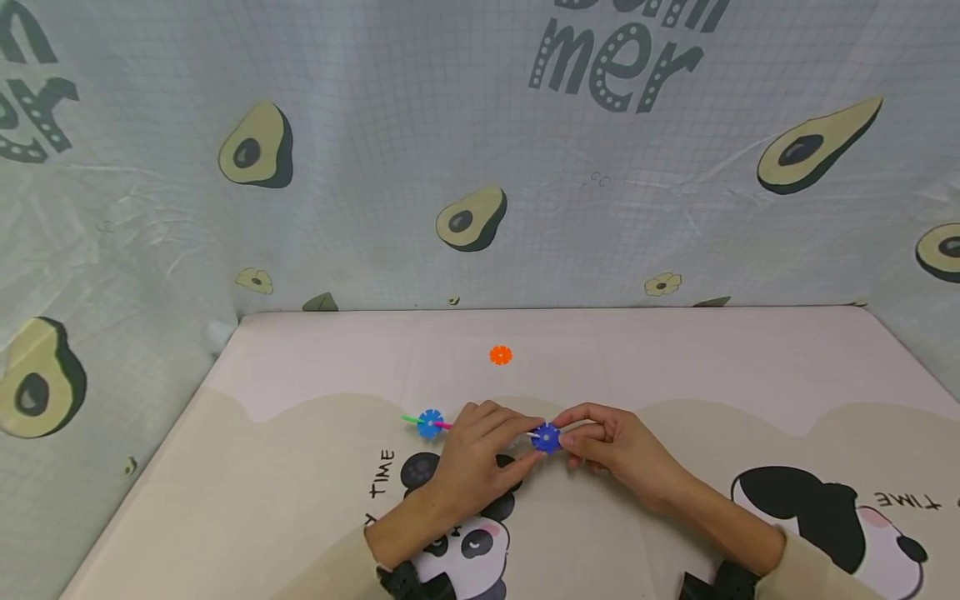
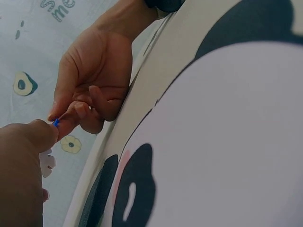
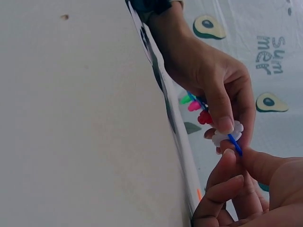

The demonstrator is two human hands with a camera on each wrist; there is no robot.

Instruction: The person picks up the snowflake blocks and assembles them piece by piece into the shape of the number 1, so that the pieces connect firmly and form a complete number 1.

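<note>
Pinched at its edge by my right hand is a dark blue notched plastic disc. My left hand grips a white disc between thumb and fingers, as the right wrist view shows. Blue and white meet edge to edge there; how deep the slots sit is hidden by fingertips. Behind the left hand trails a joined row with a red disc, a pink disc and a green disc. In the head view, a lighter blue disc lies near that row's left end.
A single orange disc lies flat toward the back of the table, beyond both hands. The table cover carries panda prints. A curtain with avocado prints hangs behind the table's far edge.
</note>
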